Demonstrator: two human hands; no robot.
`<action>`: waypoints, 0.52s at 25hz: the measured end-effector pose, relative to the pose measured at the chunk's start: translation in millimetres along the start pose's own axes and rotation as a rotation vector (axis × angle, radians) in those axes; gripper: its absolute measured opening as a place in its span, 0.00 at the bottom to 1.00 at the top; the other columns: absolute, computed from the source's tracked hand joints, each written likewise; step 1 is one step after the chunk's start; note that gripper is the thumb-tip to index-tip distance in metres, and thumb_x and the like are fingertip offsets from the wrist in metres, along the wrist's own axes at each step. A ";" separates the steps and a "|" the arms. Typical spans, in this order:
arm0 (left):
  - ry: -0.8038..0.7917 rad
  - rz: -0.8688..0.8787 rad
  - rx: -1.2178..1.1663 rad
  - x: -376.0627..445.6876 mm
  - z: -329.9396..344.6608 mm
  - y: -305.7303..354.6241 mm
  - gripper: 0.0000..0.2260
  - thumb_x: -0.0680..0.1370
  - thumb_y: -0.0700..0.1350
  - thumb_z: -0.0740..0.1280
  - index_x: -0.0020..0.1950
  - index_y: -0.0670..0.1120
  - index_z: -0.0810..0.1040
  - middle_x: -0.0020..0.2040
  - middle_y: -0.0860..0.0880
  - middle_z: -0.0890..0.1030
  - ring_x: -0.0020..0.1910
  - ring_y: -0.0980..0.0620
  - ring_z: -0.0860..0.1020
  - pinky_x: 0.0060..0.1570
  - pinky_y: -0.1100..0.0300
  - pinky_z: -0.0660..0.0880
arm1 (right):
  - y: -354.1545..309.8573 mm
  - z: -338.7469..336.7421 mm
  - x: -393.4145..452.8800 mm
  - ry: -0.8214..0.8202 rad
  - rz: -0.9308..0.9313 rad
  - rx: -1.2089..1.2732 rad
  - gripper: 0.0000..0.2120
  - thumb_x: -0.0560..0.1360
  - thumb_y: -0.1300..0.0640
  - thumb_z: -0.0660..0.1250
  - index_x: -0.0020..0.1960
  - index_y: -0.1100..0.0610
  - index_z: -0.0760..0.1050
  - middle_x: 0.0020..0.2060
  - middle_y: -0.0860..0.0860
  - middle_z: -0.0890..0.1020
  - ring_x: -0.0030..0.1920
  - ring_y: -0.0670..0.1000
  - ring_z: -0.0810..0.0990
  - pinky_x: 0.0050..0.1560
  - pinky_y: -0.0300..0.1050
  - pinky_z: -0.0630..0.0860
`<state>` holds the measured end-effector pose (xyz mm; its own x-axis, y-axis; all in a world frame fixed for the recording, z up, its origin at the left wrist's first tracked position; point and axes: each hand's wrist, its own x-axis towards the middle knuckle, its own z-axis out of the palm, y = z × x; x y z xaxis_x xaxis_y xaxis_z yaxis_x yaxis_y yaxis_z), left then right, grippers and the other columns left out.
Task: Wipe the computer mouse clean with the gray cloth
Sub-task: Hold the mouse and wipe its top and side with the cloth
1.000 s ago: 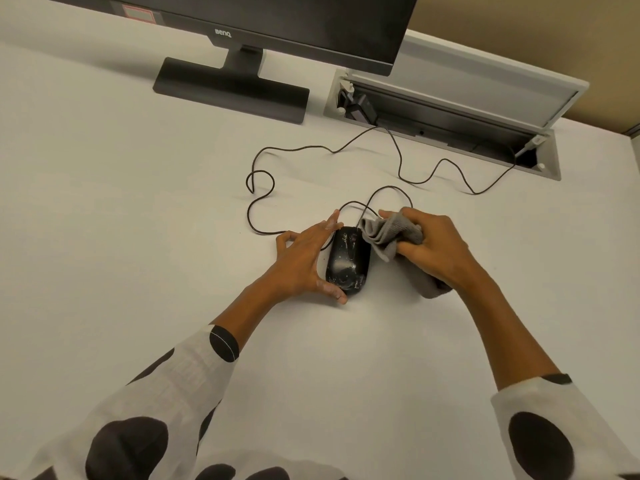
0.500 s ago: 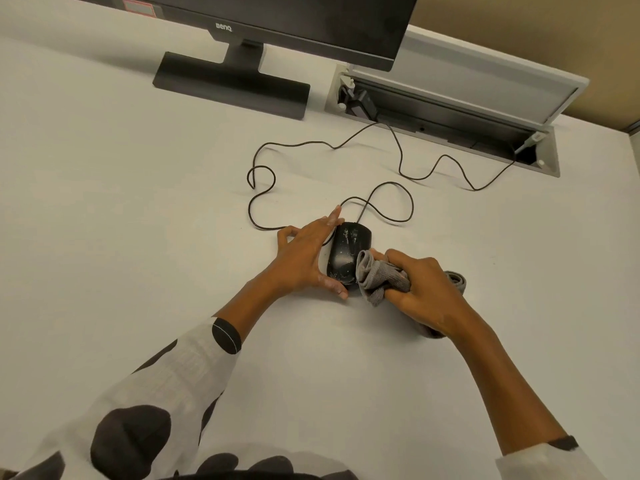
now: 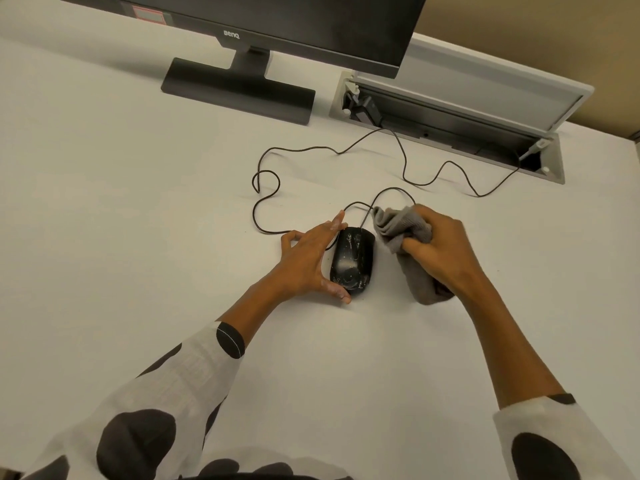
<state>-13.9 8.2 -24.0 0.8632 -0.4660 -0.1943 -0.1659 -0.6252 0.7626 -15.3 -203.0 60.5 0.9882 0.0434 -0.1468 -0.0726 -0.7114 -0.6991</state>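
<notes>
A black wired computer mouse (image 3: pixel 352 260) lies on the white desk (image 3: pixel 138 220), its top flecked with pale smudges. My left hand (image 3: pixel 308 259) rests against its left side, thumb at the near end and fingers stretched along the far end, steadying it. My right hand (image 3: pixel 441 249) is closed around a bunched gray cloth (image 3: pixel 401 226), just right of the mouse. The cloth's front fold sits beside the mouse's far right corner, and its tail (image 3: pixel 424 285) hangs down to the desk under my palm.
The mouse cable (image 3: pixel 263 188) loops across the desk to an open cable tray (image 3: pixel 450 126) at the back right. A black monitor (image 3: pixel 277 22) on its stand (image 3: pixel 239 91) is at the back.
My right hand with the cloth slid toward me along the mouse's right side, then moved back away to its far right corner. My left hand stayed on the mouse.
</notes>
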 end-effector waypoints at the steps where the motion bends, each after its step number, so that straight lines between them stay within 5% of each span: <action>1: 0.000 0.003 0.000 0.2 0.1 -0.5 0.60 0.54 0.65 0.77 0.74 0.59 0.42 0.73 0.59 0.62 0.72 0.60 0.57 0.61 0.62 0.44 | -2.2 6.6 7.1 -0.048 -0.014 -0.046 0.07 0.68 0.64 0.66 0.44 0.55 0.76 0.40 0.55 0.82 0.42 0.56 0.78 0.43 0.48 0.74; 5: 0.012 0.012 0.003 0.9 1.4 -1.3 0.60 0.54 0.66 0.76 0.75 0.59 0.41 0.73 0.59 0.62 0.72 0.60 0.58 0.55 0.69 0.44 | -5.5 27.1 14.5 -0.185 -0.028 -0.188 0.08 0.67 0.64 0.64 0.44 0.53 0.72 0.35 0.53 0.78 0.40 0.57 0.75 0.39 0.45 0.68; 9: 0.020 0.021 0.009 0.9 2.2 -2.6 0.60 0.54 0.66 0.76 0.74 0.59 0.42 0.73 0.58 0.62 0.72 0.59 0.57 0.59 0.63 0.45 | -3.0 27.3 -6.4 -0.166 -0.016 -0.145 0.11 0.66 0.63 0.65 0.40 0.47 0.71 0.31 0.47 0.76 0.37 0.55 0.74 0.36 0.44 0.68; 13: 0.018 0.015 0.020 1.4 1.8 -2.1 0.59 0.54 0.64 0.77 0.75 0.58 0.43 0.74 0.56 0.62 0.73 0.58 0.57 0.61 0.60 0.46 | -1.9 33.3 -36.9 -0.207 -0.016 -0.108 0.24 0.68 0.62 0.67 0.62 0.46 0.72 0.46 0.51 0.84 0.46 0.53 0.80 0.52 0.47 0.76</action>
<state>-13.3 7.7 -26.9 0.8691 -0.4639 -0.1718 -0.1879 -0.6308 0.7528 -56.1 -179.8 44.0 0.9395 0.1905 -0.2847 -0.0314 -0.7797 -0.6253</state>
